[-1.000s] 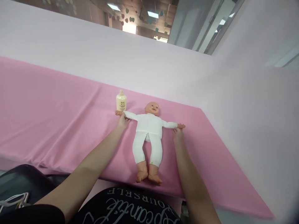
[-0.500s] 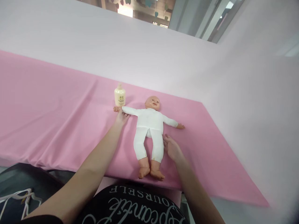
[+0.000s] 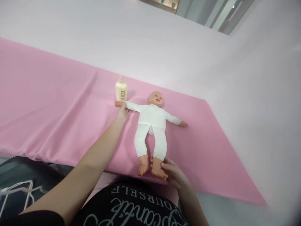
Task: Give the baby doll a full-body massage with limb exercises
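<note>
A baby doll (image 3: 151, 125) in a white suit lies on its back on the pink cloth (image 3: 58, 110), arms spread and bare feet toward me. My left hand (image 3: 123, 111) rests on the doll's outstretched arm near its wrist, fingers laid over the sleeve. My right hand (image 3: 172, 172) sits at the near edge of the cloth, fingers curled against the doll's foot (image 3: 158, 172). A small cream lotion bottle (image 3: 121, 89) stands upright just beyond the doll's hand.
A pale pink wall (image 3: 152, 53) rises behind and to the right of the cloth-covered surface. A dark seat with a white cord (image 3: 21, 191) lies at lower left. My black printed shirt (image 3: 131, 207) fills the bottom.
My right hand left the doll's far hand and travelled back along its leg to the foot at the near edge. My left hand stayed on the doll's other arm. The view tilted down.
</note>
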The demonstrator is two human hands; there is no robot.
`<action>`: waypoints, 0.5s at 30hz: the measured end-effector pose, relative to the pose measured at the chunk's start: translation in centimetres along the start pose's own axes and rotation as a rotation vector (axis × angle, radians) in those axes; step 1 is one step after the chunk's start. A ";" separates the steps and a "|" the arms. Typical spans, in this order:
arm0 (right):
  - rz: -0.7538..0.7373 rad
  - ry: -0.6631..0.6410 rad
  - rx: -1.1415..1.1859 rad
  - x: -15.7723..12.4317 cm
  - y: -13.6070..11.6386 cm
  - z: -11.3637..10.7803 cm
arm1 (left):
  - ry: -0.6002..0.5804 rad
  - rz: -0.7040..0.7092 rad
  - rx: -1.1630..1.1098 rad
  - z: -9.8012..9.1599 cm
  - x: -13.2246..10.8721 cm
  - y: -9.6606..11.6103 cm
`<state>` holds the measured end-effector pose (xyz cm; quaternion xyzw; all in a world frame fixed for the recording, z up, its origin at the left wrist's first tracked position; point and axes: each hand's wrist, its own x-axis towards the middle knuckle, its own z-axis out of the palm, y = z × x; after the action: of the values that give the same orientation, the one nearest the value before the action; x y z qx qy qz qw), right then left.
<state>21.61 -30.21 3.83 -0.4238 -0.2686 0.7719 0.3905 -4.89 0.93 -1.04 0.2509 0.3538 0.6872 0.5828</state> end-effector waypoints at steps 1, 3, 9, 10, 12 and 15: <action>0.003 -0.004 -0.003 -0.1 -0.1 -0.2 | 0.013 -0.010 -0.031 0.1 -0.1 -0.1; 0.003 -0.027 -0.021 -0.2 -0.6 -0.7 | 0.045 -0.032 -0.098 0.2 -0.3 -0.2; -0.028 -0.213 -0.179 2.1 -5.2 -2.8 | 0.030 0.027 -0.040 0.6 -0.5 -0.5; -0.042 -0.262 -0.209 3.0 -6.2 -3.0 | 0.034 0.039 -0.034 0.7 -0.5 -0.5; -0.031 -0.385 -0.265 5.2 -8.2 -3.5 | 0.024 0.069 -0.019 1.0 -0.6 -0.6; -0.066 -0.484 -0.303 8.6 -9.8 -4.2 | -0.035 0.123 0.030 1.7 -0.9 -0.7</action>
<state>26.02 -17.33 5.28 -0.2716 -0.4800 0.7885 0.2723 -3.01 0.42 -0.50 0.2929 0.3379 0.7116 0.5419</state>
